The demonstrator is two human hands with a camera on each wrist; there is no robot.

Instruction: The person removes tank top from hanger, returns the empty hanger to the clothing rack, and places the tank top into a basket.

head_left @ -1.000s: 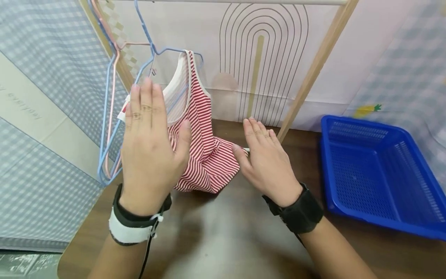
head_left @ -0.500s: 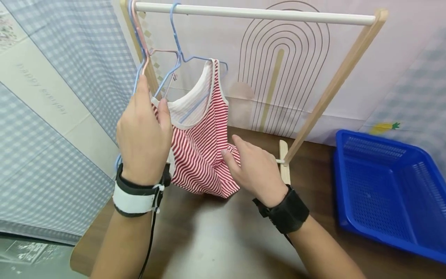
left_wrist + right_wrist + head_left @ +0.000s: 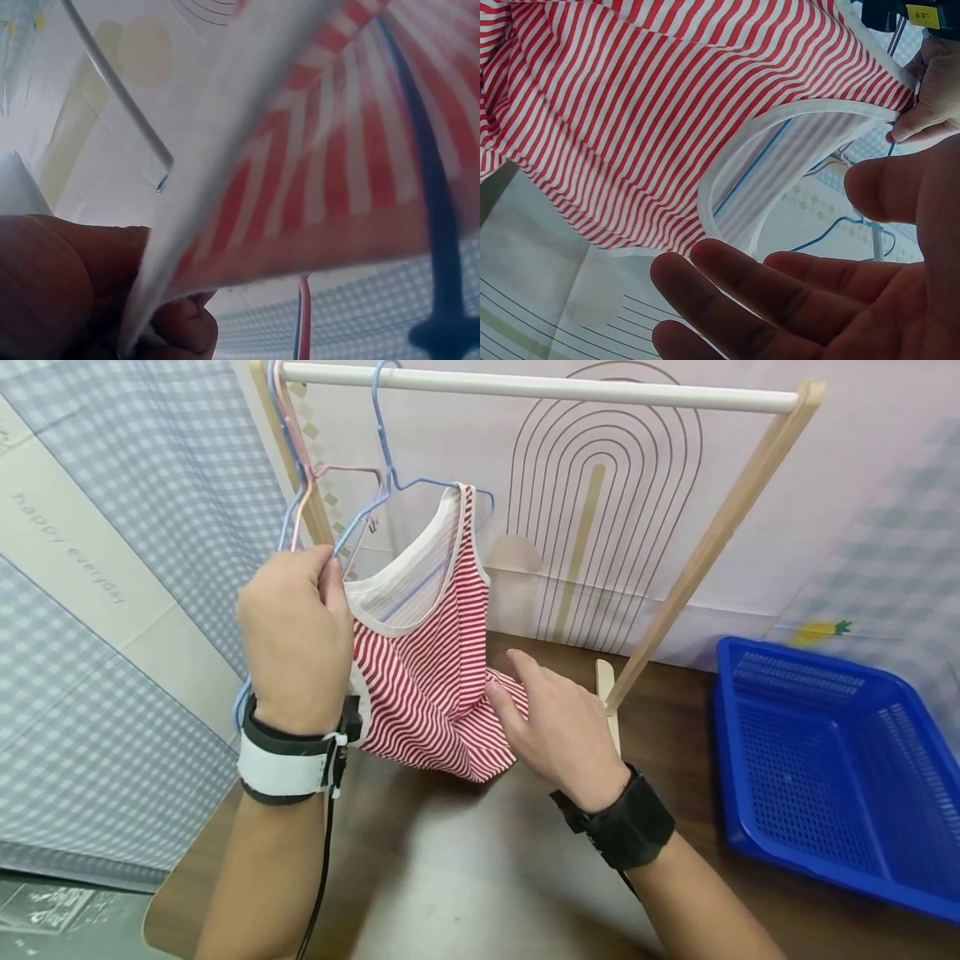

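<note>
A red-and-white striped tank top (image 3: 427,672) hangs from a blue hanger (image 3: 384,452), one shoulder strap over the hanger's right arm. My left hand (image 3: 296,639) pinches the other strap near the hanger's left end. Seen from the left wrist, the white edging passes between thumb and fingers of the left hand (image 3: 60,277), and a blue hanger bar (image 3: 424,150) crosses the striped cloth. My right hand (image 3: 566,731) is held beside the lower right of the top. In the right wrist view, the fingers (image 3: 765,307) are spread and hold nothing.
A white rail (image 3: 540,389) on wooden legs (image 3: 712,543) carries the hangers. Pink and blue hangers (image 3: 300,485) hang at its left end. To the right, a blue plastic basket (image 3: 738,752) stands on the brown table (image 3: 450,877). Checked curtain (image 3: 150,635) borders the left side.
Both hands were raised flat a second ago. My left hand has since curled and taken hold of the strap; the right has lowered slightly beside the cloth. The head view has shifted, showing the rail.
</note>
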